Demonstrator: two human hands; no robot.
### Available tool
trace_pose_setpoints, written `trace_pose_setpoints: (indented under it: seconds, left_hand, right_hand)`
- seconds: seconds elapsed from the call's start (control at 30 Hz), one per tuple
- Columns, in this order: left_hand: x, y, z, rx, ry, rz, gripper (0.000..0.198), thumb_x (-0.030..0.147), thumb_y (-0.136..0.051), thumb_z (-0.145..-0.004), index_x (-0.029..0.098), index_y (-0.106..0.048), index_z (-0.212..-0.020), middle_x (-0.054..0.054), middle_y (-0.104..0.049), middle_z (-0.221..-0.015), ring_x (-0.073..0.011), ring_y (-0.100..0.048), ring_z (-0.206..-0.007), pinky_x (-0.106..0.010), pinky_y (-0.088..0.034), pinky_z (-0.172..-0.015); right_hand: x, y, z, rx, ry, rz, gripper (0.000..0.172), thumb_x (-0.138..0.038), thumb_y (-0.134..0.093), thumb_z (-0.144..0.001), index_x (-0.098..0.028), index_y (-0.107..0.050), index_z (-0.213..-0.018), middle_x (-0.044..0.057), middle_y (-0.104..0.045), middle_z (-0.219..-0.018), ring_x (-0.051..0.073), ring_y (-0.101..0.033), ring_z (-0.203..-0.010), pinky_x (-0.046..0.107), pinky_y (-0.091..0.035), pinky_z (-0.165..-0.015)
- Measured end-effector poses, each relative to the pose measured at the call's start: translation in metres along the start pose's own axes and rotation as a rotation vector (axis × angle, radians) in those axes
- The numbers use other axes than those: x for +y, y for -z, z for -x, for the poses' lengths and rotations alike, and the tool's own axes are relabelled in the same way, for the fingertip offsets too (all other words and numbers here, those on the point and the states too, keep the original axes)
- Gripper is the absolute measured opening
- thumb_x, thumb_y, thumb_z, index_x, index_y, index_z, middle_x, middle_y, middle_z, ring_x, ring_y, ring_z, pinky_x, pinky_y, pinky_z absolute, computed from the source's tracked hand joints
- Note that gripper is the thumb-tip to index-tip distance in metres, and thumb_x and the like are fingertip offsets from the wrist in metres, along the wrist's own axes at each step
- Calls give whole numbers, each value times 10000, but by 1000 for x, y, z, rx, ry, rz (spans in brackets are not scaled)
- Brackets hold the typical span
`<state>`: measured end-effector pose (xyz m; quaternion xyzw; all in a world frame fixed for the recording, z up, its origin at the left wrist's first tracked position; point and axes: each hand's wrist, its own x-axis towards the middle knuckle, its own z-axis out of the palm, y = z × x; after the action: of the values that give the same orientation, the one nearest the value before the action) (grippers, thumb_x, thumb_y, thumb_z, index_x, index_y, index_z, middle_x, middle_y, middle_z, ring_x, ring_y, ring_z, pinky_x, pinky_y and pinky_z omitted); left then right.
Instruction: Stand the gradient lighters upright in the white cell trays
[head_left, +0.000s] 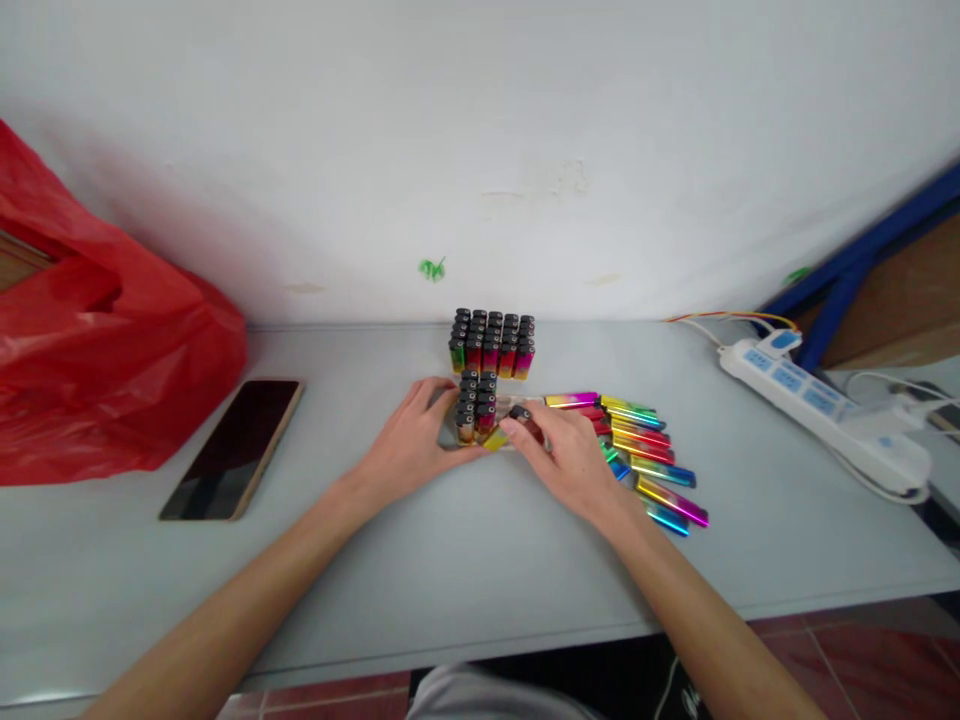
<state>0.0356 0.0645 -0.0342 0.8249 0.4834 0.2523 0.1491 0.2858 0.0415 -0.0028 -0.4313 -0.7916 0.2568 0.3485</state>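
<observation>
My left hand (pixel 409 440) curves round the left end of a clear plastic tray (pixel 511 402), its thumb in front and its fingers behind. Two rows of lighters (pixel 476 405) with black tops stand upright in that end. Tilted over the tray beside them is a lighter with a yellow end (pixel 496 438), pinched by the thumb and fingers of my right hand (pixel 570 455). Part of this lighter is hidden by the fingers. Several shiny coloured lighters (pixel 641 440) lie flat in a loose pile by my right hand, partly covered by it.
Behind the tray, a block of upright lighters (pixel 491 345) stands near the wall. A phone (pixel 234 450) and a red plastic bag (pixel 112 350) are at the left. A white power strip (pixel 825 410) with cables lies at the right, near a blue frame (pixel 855 260).
</observation>
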Motion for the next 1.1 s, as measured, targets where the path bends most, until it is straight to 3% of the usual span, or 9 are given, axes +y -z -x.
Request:
trace_pose_setpoints:
  seconds: [0.23,0.33,0.6,0.7,0.8,0.9,1.0,1.1]
  left_hand:
    - [0,4,0,-19,-15,36,649,684,-802,-923,212,-715,-1360,-172,-658,-1417,-400,-639,-1351,-605,-556,-1200]
    - [-2,4,0,-27,-27,39,640,679,-780,-943,209,-702,-1370,-170,-658,-1422,-401,-632,-1360,-607,-557,-1198]
    - [-8,1,0,-16,-58,28,656,733,-732,-957,195,-708,-1330,-171,-660,-1397,-415,-643,-1335,-606,-573,-1178]
    - [-10,0,0,3,-63,37,636,717,-759,-940,212,-718,-1324,-173,-669,-1389,-412,-645,-1338,-611,-572,-1178]
    - [-11,0,0,10,-62,33,597,693,-747,-956,225,-721,-1326,-162,-669,-1396,-404,-640,-1350,-598,-573,-1181]
    - [-11,1,-1,-4,-51,19,646,731,-727,-955,215,-716,-1345,-163,-667,-1398,-410,-635,-1355,-604,-569,-1184]
    - [-10,1,-1,-12,-40,13,719,773,-743,-921,213,-715,-1372,-164,-663,-1411,-415,-623,-1379,-603,-546,-1217]
    - [-10,1,0,-18,-34,4,741,789,-724,-928,205,-714,-1385,-166,-653,-1432,-405,-618,-1393,-587,-532,-1239]
  right_hand:
    - [-1,-4,0,-109,73,192,302,-438,-517,-1183,-218,-682,-1057,100,-801,-1016,263,-763,-933,364,-557,-831]
    - [-6,-8,-4,-108,76,361,333,-478,-566,-1159,-207,-684,-1006,125,-802,-965,289,-774,-917,397,-561,-870]
    - [-14,-3,-11,-255,67,452,302,-456,-551,-1171,-182,-677,-1147,117,-818,-974,284,-792,-870,335,-517,-706]
    - [-15,-4,-9,-253,25,479,326,-480,-560,-1163,-180,-688,-1163,115,-818,-966,277,-784,-832,330,-500,-683]
    - [-15,-8,-10,-194,-8,427,368,-522,-569,-1153,-181,-690,-1087,119,-805,-1003,252,-763,-866,321,-503,-733]
    - [-11,-1,-9,-99,-9,231,391,-530,-552,-1161,-199,-663,-986,66,-766,-973,202,-710,-855,298,-484,-759]
    - [-3,22,-1,67,-20,135,473,-515,-438,-1197,-217,-624,-881,21,-689,-831,175,-637,-758,297,-448,-738]
    - [4,55,17,250,-90,180,530,-528,-395,-1197,-224,-605,-817,17,-646,-759,177,-610,-704,310,-424,-701]
